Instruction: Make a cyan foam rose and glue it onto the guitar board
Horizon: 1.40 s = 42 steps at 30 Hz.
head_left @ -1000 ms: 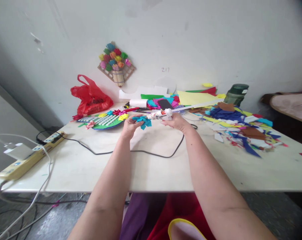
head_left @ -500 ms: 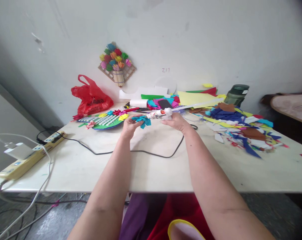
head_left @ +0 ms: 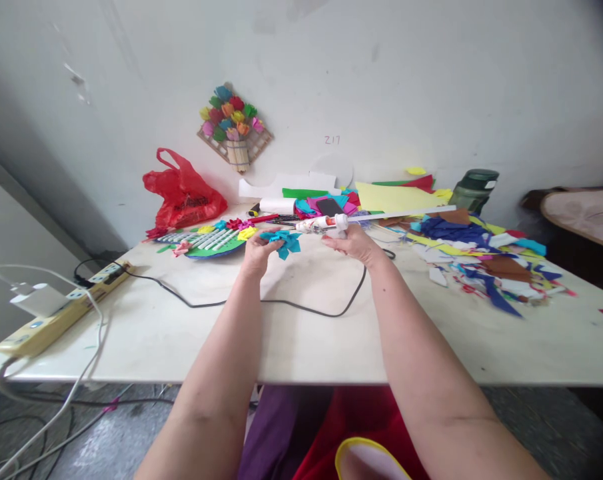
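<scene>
Pinched in my left hand [head_left: 258, 253] is a turquoise paper flower [head_left: 285, 243], held just above the table. My right hand [head_left: 350, 244] is wrapped round the handle of a white hot glue gun [head_left: 324, 225]. The gun's nozzle points left at the flower, right beside its petals; whether they touch, I cannot tell. A long glue stick [head_left: 401, 213] sticks out of the gun's back toward the right. Left of my left hand lies a green craft piece [head_left: 218, 248] with white rolled strips and several paper flowers on it.
A black cord [head_left: 301, 305] crosses the white table [head_left: 326, 353] to a power strip [head_left: 66, 313] at the left. Behind stand a red plastic bag [head_left: 184, 193] and a dark green bottle [head_left: 474, 190]. Paper scraps [head_left: 501, 267] are heaped at the right.
The glue gun has tipped slightly, its glue stick now lying more level. The flower has turned and shifted a little left. Both hands keep their holds.
</scene>
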Motion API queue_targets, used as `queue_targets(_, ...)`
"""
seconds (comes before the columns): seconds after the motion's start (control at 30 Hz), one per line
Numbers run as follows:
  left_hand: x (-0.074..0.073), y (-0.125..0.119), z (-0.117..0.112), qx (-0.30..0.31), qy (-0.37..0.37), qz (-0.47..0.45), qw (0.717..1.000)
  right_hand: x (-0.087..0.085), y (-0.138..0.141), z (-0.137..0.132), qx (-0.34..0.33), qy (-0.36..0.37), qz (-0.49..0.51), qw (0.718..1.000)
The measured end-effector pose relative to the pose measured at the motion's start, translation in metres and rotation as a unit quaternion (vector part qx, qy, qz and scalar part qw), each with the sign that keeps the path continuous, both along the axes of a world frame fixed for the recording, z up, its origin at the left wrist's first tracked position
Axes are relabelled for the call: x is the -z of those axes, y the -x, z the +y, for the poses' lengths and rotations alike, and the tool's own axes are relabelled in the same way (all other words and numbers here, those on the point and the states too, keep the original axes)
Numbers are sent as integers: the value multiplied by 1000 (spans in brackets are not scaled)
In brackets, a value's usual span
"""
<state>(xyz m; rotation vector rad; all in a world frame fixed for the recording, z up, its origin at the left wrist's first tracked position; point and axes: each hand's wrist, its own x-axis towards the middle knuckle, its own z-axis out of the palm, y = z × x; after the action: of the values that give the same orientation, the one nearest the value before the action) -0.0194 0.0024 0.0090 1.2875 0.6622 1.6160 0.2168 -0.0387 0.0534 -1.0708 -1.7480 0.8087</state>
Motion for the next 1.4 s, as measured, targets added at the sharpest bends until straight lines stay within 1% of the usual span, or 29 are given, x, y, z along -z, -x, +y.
queue_targets(0.1,0,1,0,4,9,-10,1000,0,1,-1,-19,0,54,998)
queue_targets(0.27,-2,1,-1,-3,25,-17,1000,1,4,0,-35,-28,139,989)
queue_targets(0.37,-2,2,-2,-5,38,-18,999,4,5,4,-6,-41,176,983)
queue_targets(0.43,-3,2,-3,-6,43,-21,999,8,4,9,32,-47,189,980)
queue_targets(0.5,-3,2,-3,-9,45,-28,999,13,4,15,82,-47,177,980)
queue_targets(0.57,-4,3,-3,-13,43,-38,998,18,3,19,138,-42,128,981)
queue_targets(0.6,-4,3,-2,-15,41,-45,998,20,4,20,167,-45,85,981)
queue_targets(0.67,-5,5,-2,-23,35,-59,997,24,5,20,216,-57,-31,974)
queue_targets(0.7,-5,5,-1,-27,32,-66,997,26,7,19,230,-63,-98,966)
queue_targets(0.77,-6,7,-1,-29,23,-73,997,29,11,17,231,-54,-222,946)
queue_targets(0.83,-7,7,0,-24,13,-73,997,32,17,16,208,-38,-321,923)
queue_targets(0.93,-7,7,1,-17,9,-71,997,40,25,18,163,-18,-418,894)
queue_targets(1.03,-7,4,0,-13,11,-70,997,47,31,23,127,-28,-453,882)
queue_targets(1.17,-7,-1,-3,6,19,-69,997,52,35,25,117,-50,-459,879)
queue_targets(1.27,-7,-5,-5,19,20,-62,998,51,35,24,114,-49,-456,881)
queue_targets(1.4,-6,-9,-6,26,27,-58,998,46,34,20,119,-25,-455,882)
